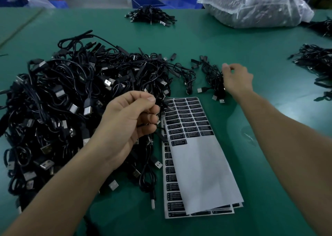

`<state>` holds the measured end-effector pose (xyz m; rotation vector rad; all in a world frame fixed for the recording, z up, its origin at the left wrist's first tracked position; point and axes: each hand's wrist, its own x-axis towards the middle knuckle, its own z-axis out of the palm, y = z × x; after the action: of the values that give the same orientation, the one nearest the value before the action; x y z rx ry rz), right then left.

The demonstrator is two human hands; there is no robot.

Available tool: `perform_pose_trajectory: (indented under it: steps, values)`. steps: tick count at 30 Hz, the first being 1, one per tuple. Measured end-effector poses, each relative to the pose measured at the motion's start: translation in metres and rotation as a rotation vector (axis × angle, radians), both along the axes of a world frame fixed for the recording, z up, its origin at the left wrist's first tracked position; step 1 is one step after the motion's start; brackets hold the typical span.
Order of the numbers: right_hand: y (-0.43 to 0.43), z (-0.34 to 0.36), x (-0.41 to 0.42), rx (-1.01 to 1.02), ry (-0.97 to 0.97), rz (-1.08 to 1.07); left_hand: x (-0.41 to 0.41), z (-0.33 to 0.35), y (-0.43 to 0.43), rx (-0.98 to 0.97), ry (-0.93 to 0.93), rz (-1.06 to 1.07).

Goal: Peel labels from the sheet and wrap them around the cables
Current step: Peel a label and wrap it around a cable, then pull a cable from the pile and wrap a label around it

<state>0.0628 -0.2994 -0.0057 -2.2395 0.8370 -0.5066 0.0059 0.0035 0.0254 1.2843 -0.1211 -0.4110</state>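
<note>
Small print on the labels [190, 120] is unreadable; lower label sheets [168, 174] lie mostly hidden under the top sheet [203, 172].

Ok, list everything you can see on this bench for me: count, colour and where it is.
USB cable pile: one large, black, left of table.
Small cable bunch: one, black, right of the pile, beyond the sheets.
Label sheets: small stack, white with black labels, centre; top sheet's near part bare.
Far cable bundle: one, black, far centre.
Plastic bag: one, clear, dark contents, far right.
Edge cable heaps: a few, black, right edge.
Table mat: one, green.
Crates: several, blue, behind the table.
Held cable: one, black, in left hand.
Left hand: grips held cable beside the pile.
Right hand: at small cable bunch, grip unclear.
</note>
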Motion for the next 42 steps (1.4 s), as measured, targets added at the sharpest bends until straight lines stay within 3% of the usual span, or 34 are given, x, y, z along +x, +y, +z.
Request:
perform_pose_trajectory:
  steps: [5, 9, 13, 17, 20, 22, 25, 27, 31, 38, 42]
  values:
    - [0.008, -0.007, -0.017, -0.101, 0.112, 0.083, -0.001, 0.0, 0.0, 0.006, 0.001, -0.004]
    - [0.013, -0.014, -0.019, -0.153, 0.0, 0.087, -0.002, 0.0, 0.0, 0.009, 0.001, -0.001]
    - [0.014, -0.014, -0.011, -0.054, -0.081, 0.062, -0.001, -0.002, 0.001, 0.043, -0.044, 0.03]
    - [0.028, -0.007, -0.02, -0.201, -0.126, 0.077, -0.001, -0.005, 0.001, 0.103, -0.146, 0.091]
    - [0.059, 0.009, -0.036, -0.298, -0.308, 0.293, -0.007, -0.012, 0.002, 0.445, -0.651, 0.086]
    - [0.082, 0.019, -0.045, -0.319, -0.34, 0.441, -0.013, -0.017, -0.001, 0.732, -0.907, -0.069]
    - [0.098, 0.029, -0.056, -0.211, -0.239, 0.511, -0.018, -0.026, -0.006, 1.236, -1.063, -0.304]
    - [0.101, 0.03, -0.062, -0.12, -0.128, 0.559, -0.021, -0.03, -0.007, 1.364, -1.115, -0.375]
    - [0.109, 0.019, -0.072, -0.177, 0.13, 0.594, -0.024, -0.029, -0.005, 1.389, -1.165, -0.387]
    - [0.131, 0.004, -0.086, -0.243, 0.235, 0.64, -0.023, -0.022, 0.0, 1.404, -1.114, -0.476]
    - [0.128, 0.003, -0.099, -0.265, 0.317, 0.522, -0.016, -0.02, 0.007, 1.278, -1.044, -0.348]
